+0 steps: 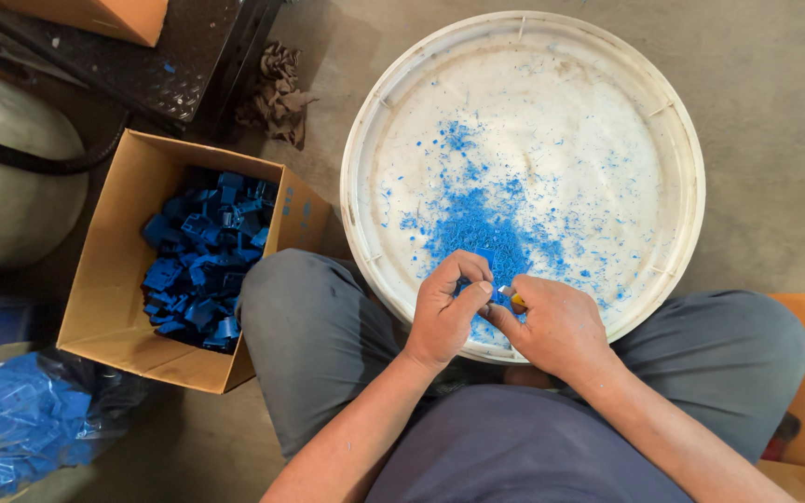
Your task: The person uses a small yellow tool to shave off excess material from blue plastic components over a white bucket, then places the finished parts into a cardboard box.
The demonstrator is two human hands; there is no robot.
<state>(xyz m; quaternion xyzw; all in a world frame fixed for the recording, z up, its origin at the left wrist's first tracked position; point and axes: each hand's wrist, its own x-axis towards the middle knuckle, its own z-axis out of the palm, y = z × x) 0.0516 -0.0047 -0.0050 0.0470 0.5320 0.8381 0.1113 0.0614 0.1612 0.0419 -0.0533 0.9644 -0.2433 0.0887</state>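
Observation:
My left hand (447, 312) pinches a small blue plastic part (483, 283) between thumb and fingers, just above the near rim of a big round white lid (375, 140). My right hand (559, 326) is closed around a small tool with a yellow-orange handle (517, 301), its tip meeting the part. Most of the part and the tool is hidden by my fingers. Blue plastic shavings (477, 224) lie scattered over the lid's white surface, thickest right in front of my hands.
An open cardboard box (104, 289) holding several dark blue plastic parts (202, 265) stands by my left knee. A clear bag of blue parts (20, 424) lies at the lower left. A brown rag (277, 93) sits on the concrete floor beside a black metal frame (142, 65).

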